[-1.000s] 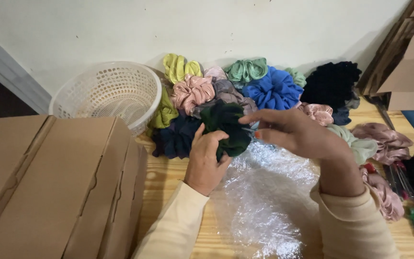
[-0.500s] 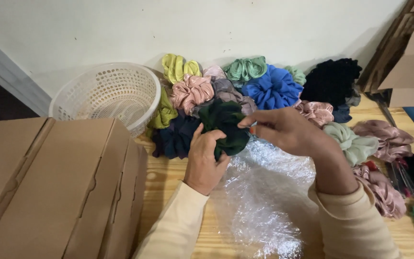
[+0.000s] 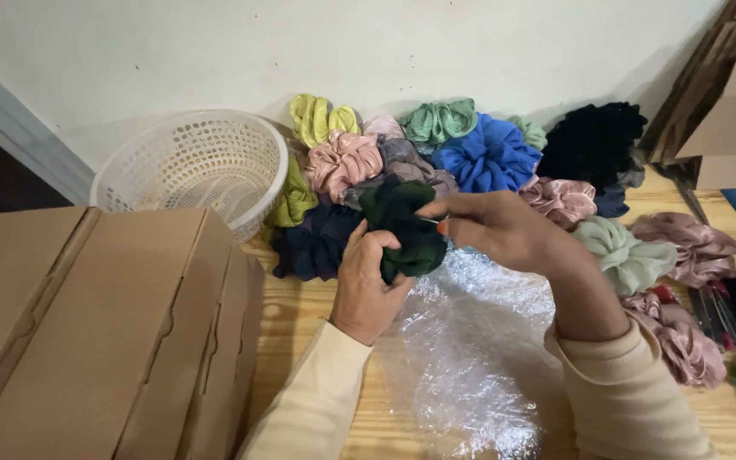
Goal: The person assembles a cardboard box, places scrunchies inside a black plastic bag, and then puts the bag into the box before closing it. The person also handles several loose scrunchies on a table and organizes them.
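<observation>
While both hands (image 3: 368, 285) (image 3: 504, 230) grip the scrunchie (image 3: 402, 223), boxes (image 3: 104, 324) crowd left

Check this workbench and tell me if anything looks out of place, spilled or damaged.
Nothing stands out as damaged or spilled. Both hands, left and right, hold a dark green fabric scrunchie above a crinkled sheet of clear bubble wrap. The other scrunchies lie in a loose heap against the wall beside the white plastic basket.

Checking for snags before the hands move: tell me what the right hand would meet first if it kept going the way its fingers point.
The right hand points left, its fingertips already at the dark green scrunchie held by the left hand. That scrunchie comes first; beyond it probably the navy scrunchie, though depth is unclear.
</observation>
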